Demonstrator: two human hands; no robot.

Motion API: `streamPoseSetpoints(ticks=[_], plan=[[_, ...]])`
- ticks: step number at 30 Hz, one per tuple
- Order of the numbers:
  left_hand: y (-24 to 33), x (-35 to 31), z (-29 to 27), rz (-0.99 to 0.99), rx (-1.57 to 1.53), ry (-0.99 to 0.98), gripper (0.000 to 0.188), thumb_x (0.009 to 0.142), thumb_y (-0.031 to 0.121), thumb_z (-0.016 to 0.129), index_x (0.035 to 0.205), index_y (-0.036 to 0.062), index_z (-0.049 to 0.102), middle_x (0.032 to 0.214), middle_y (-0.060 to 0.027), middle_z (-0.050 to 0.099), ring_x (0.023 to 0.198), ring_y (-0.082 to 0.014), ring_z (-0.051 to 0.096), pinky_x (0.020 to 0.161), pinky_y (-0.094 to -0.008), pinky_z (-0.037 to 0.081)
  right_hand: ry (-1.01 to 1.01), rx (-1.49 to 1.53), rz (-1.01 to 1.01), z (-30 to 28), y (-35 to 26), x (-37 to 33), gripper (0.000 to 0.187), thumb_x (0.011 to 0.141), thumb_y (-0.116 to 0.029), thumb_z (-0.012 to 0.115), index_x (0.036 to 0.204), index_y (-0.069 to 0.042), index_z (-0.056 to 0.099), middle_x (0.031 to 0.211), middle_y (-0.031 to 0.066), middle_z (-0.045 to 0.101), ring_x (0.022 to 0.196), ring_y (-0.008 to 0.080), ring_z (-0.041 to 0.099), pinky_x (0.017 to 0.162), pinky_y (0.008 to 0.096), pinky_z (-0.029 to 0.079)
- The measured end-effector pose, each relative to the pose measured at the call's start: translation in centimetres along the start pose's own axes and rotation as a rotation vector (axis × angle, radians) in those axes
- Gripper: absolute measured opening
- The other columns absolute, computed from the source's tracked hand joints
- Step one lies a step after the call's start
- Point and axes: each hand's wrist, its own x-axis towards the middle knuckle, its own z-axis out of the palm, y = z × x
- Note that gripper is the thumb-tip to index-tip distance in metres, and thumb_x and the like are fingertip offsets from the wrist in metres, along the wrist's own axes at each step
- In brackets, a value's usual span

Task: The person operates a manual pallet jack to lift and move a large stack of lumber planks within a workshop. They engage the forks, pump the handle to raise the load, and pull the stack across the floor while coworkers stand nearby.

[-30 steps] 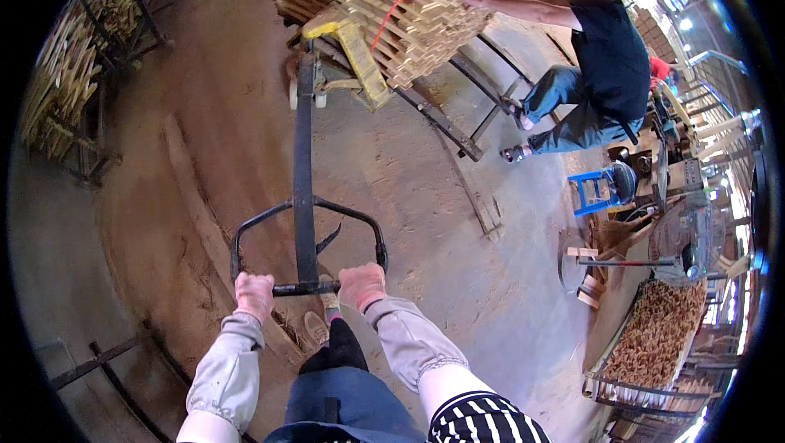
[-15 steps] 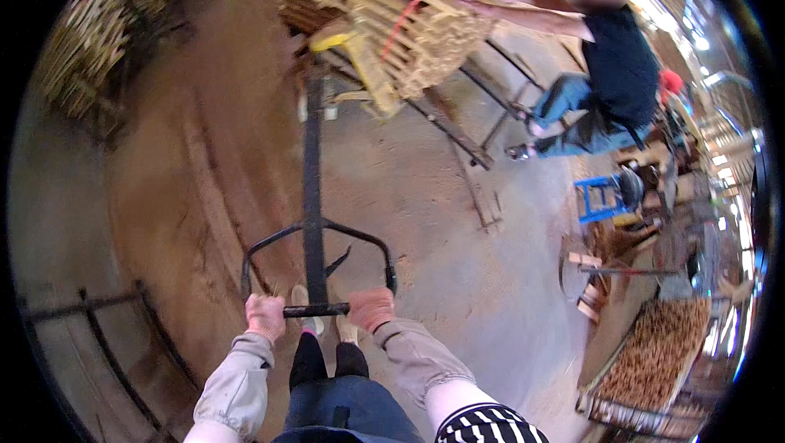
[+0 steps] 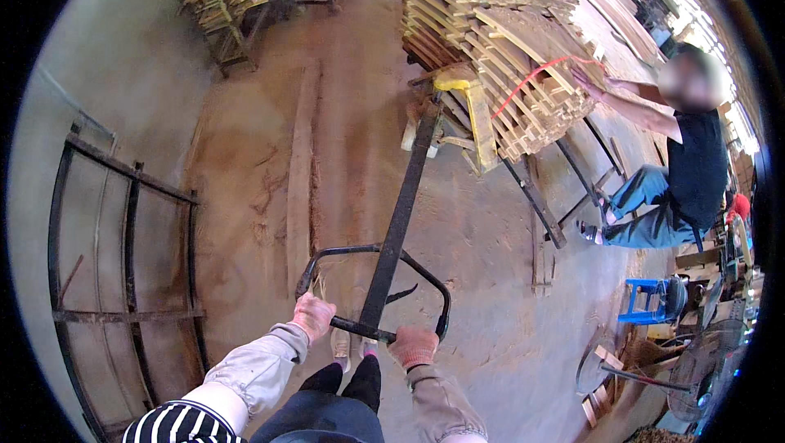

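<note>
Black steel loop handle [image 3: 372, 292] of a long-shafted pallet jack sits right in front of the person, both fists wrapped round its bottom bar: left hand [image 3: 313, 317] at one end, right hand [image 3: 413, 346] at the other. Yellow jack body [image 3: 466, 104] is tucked under a big stack of pale wooden slats [image 3: 507, 59], so probably heavy and stiff to drag; that crossbar looks like the sensible hold. Dusty concrete floor [image 3: 262, 173], black metal rack [image 3: 123, 255] to the left, a blue plastic stool [image 3: 654, 300] and a co-worker's hand [image 3: 585, 75] on the stack.
</note>
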Motion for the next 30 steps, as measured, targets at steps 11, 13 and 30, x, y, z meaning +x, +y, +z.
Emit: streamPoseSetpoints(ticks=[11,13,30], plan=[[2.9,-3.3,5.1,0.072,0.301,0.392,0.013,0.083,0.02,0.062,0.079,0.0127,0.053,0.064,0.0003,0.062,0.055,-0.0144,0.063,0.057,-0.0305,0.051,0.246,0.011,-0.097,4.5,2.0,-4.1,0.026,0.08,-0.037,0.066,0.08,-0.015,0.079,0.074,0.0108,0.075,0.072,0.033,0.075,0.059,0.0467,0.055],[4.1,-3.4,8.2,0.075,0.481,0.608,0.021,0.082,0.022,0.063,0.074,0.0134,0.045,0.056,0.0032,0.053,0.043,-0.0093,0.056,0.045,-0.0252,0.049,0.112,0.008,-0.083,3.7,2.4,-4.8,0.022,0.08,-0.034,0.067,0.083,-0.016,0.08,0.076,0.0122,0.074,0.076,0.0336,0.075,0.066,0.0457,0.058],[10.5,-9.1,11.6,0.069,0.888,0.627,0.024,0.083,0.028,0.067,0.074,0.015,0.048,0.059,0.0053,0.056,0.047,-0.0103,0.054,0.055,-0.0277,0.05,0.231,0.092,-0.143,7.6,6.8,-12.2,0.025,0.08,-0.035,0.068,0.086,-0.014,0.081,0.077,0.0123,0.075,0.078,0.0327,0.076,0.067,0.0462,0.058]])
